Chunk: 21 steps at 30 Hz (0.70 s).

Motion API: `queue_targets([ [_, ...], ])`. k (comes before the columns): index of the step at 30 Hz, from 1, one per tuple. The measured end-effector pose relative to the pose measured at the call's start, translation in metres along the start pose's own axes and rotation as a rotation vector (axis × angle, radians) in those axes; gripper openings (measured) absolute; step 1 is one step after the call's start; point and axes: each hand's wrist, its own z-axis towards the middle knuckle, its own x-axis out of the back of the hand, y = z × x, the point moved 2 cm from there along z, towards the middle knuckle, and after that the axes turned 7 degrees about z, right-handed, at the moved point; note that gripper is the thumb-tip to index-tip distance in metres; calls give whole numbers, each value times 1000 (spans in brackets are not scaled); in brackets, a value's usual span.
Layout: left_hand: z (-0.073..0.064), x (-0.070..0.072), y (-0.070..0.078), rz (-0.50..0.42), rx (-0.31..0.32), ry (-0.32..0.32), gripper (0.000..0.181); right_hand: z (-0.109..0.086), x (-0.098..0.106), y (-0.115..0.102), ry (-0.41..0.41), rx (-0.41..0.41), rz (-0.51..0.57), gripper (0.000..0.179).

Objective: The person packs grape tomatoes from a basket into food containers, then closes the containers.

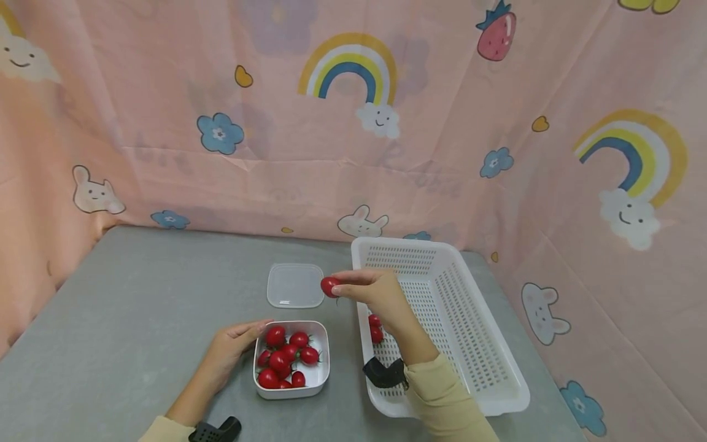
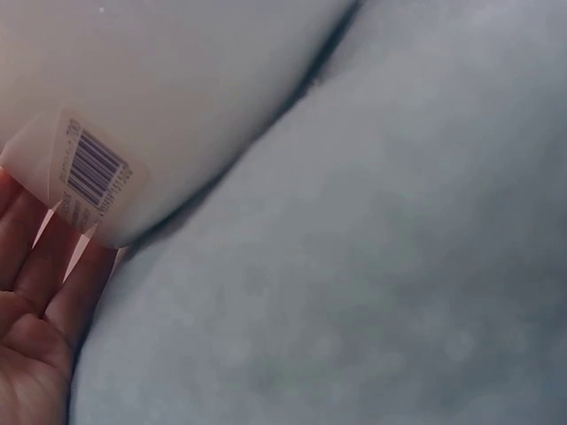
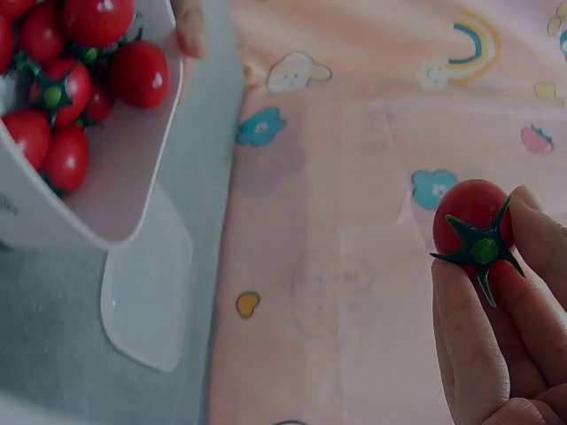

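Note:
My right hand (image 1: 380, 297) pinches a cherry tomato (image 1: 329, 286) between thumb and fingers, raised over the gap between the lid and the white basket. Its green star-shaped stem end (image 3: 485, 251) faces the right wrist camera. Straight fingers of my left hand (image 1: 234, 345) rest against the left side of a small white box (image 1: 293, 393). In the left wrist view those fingers (image 2: 78, 288) lie along the box wall beside a barcode label (image 2: 96, 168). Several red cherry tomatoes (image 1: 278, 360), some with green stems, lie inside the box.
A clear lid (image 1: 295, 286) lies flat behind the box. To the right stands a large white perforated basket (image 1: 486, 319), partly hidden by my right forearm, with tomatoes (image 1: 376, 334) at its left side. A pink printed cloth (image 1: 265, 184) hangs behind the grey table (image 1: 121, 319).

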Motion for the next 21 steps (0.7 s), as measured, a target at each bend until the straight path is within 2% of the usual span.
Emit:
queue_targets([
  [6,0,0,0,15,-1,-1,38,-3,-13,0,-6,4,-18,27],
  [15,-1,1,0,9,-14,-1,38,-6,-29,2,-50,16,18,28],
  [21,-2,1,1,10,-24,0,37,-12,-38,4,-60,14,-9,26],
])
